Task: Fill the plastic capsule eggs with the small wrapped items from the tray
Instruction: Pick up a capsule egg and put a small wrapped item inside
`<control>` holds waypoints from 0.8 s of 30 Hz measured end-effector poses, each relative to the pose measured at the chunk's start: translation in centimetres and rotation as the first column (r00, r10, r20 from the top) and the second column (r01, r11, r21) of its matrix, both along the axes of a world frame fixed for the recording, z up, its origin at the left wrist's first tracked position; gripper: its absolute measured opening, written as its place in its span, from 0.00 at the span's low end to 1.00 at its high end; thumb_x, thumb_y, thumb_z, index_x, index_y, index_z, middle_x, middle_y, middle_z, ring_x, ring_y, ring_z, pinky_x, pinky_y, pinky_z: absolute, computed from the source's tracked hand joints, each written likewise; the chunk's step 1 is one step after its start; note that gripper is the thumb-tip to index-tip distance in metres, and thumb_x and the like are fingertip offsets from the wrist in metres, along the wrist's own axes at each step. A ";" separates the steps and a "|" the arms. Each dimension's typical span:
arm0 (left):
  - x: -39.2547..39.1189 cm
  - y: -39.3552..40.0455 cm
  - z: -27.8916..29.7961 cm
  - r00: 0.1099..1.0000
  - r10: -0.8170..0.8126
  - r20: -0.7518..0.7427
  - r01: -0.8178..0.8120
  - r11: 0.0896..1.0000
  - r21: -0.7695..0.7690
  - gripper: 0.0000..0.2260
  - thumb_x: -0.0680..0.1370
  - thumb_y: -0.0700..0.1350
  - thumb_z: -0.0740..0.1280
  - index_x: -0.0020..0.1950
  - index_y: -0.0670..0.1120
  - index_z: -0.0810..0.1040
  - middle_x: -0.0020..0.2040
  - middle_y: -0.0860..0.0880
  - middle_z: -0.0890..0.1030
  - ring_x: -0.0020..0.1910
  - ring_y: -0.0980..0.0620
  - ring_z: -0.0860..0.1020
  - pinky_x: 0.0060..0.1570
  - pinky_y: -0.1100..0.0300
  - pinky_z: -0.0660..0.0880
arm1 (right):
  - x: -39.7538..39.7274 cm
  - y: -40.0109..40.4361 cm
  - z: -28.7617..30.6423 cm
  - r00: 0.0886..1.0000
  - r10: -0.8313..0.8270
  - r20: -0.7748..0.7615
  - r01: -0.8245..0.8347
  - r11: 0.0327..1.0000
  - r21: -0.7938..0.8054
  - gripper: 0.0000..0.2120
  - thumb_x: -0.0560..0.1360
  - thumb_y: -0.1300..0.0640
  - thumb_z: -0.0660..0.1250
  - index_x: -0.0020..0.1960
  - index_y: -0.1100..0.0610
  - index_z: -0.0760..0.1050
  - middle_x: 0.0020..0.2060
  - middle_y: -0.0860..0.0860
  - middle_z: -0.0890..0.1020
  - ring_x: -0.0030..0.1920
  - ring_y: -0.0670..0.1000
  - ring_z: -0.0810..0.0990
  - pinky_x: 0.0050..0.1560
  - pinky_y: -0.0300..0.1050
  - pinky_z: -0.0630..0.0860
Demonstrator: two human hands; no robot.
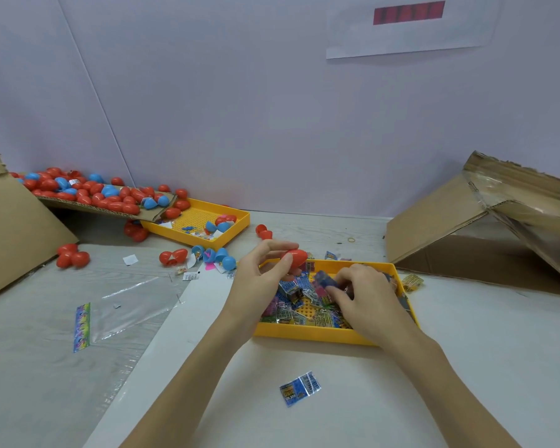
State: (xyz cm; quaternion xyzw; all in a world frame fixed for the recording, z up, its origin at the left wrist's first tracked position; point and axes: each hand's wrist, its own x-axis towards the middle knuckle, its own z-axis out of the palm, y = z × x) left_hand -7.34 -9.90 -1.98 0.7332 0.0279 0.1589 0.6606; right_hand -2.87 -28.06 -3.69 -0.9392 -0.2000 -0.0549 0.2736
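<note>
My left hand (259,279) holds a red plastic capsule egg (294,257) over the far left corner of a yellow tray (317,334). The tray holds several small wrapped packets (296,302). My right hand (366,295) reaches into the tray and pinches a blue and purple wrapped packet (323,280) between thumb and fingers. One more wrapped packet (299,388) lies loose on the white sheet in front of the tray.
A second yellow tray (232,234) sits at the back left beside a cardboard flap (97,208) heaped with red and blue eggs. Loose eggs (72,257) and egg halves (222,258) dot the table. A clear plastic bag (126,308) lies left; an open cardboard box (485,227) stands right.
</note>
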 end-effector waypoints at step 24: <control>-0.3 -0.8 -0.5 0.988 -0.153 0.005 0.145 0.943 0.300 0.12 0.79 0.45 0.72 0.63 0.50 0.81 0.57 0.50 0.83 0.48 0.51 0.84 0.50 0.55 0.83 | -0.1 -0.4 0.2 1.000 0.007 -0.022 0.001 0.941 0.338 0.22 0.83 0.57 0.64 0.29 0.51 0.72 0.21 0.46 0.71 0.27 0.46 0.70 0.30 0.38 0.62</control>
